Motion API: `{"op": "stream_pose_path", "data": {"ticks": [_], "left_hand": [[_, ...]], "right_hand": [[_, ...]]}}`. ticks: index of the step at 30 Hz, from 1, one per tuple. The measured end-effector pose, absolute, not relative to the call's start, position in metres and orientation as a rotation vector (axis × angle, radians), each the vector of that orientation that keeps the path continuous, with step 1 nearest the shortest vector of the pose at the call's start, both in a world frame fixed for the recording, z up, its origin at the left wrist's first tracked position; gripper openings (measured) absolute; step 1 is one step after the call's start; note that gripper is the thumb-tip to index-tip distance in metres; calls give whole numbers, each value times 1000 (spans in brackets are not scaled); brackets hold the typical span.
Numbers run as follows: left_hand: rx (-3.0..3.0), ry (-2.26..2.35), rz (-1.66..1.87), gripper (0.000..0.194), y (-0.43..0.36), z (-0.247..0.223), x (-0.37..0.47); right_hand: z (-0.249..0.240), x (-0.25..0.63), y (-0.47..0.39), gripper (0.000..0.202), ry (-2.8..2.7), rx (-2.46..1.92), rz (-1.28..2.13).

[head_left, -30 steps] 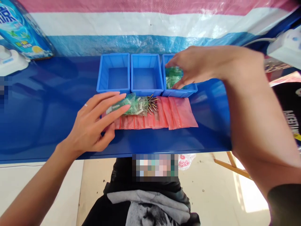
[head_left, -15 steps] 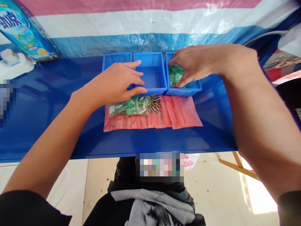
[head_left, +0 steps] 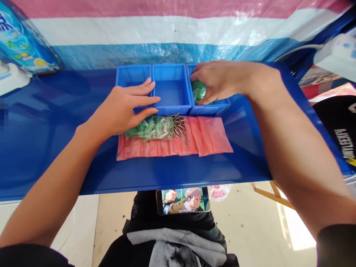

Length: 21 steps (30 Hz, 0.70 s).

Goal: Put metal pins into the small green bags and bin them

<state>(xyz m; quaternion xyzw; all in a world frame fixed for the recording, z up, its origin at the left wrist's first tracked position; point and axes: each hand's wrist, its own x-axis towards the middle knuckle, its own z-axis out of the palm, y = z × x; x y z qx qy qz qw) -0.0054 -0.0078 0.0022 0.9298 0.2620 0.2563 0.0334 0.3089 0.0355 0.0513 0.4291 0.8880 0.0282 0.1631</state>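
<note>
My right hand (head_left: pixel 213 79) reaches into the right-hand blue bin (head_left: pixel 213 109), its thumb and fingers curled around a green plastic bag (head_left: pixel 199 92). What is inside that bag cannot be made out. My left hand (head_left: pixel 132 105) hovers over the front of the left blue bin (head_left: pixel 133 69), fingers spread and holding nothing; its fingertips are by the wall of the middle bin (head_left: pixel 171 94). Below it lie clear-green bags of small white-ended parts (head_left: pixel 152 128). Loose thin metal pins (head_left: pixel 178 125) lie beside them, on a row of overlapping pink zip bags (head_left: pixel 214 135).
The bins stand side by side on a blue table (head_left: pixel 178 172), before a striped plastic sheet (head_left: pixel 116 29). A blue detergent bag (head_left: pixel 27 44) is at the back left. A phone (head_left: pixel 183 201) playing a cartoon rests on my lap below the table edge.
The view has shifted slightly, moving the bins left in the picture. My right hand has drawn closer around the green bag. My left hand has moved a little left of the middle bin.
</note>
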Motion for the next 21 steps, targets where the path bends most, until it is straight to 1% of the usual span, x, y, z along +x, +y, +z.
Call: {"op": "stream_pose_path", "data": {"ticks": [2, 5, 10, 14, 18, 21], "left_hand": [[2826, 836, 808, 27, -6, 1, -6], [2787, 859, 833, 29, -5, 0, -7], [2792, 861, 848, 31, -5, -4, -5], [2806, 838, 848, 32, -3, -7, -4], [2844, 823, 865, 34, -5, 4, -7], [2872, 819, 1043, 27, -25, 21, -12]], "right_hand": [[54, 305, 33, 47, 2552, 1224, 43], [56, 301, 29, 39, 2542, 1247, -4], [59, 294, 21, 46, 2469, 1374, -46], [60, 290, 18, 42, 2439, 1397, 0], [60, 293, 19, 39, 2446, 1431, 40], [62, 299, 20, 42, 2500, 1466, 39]]}}
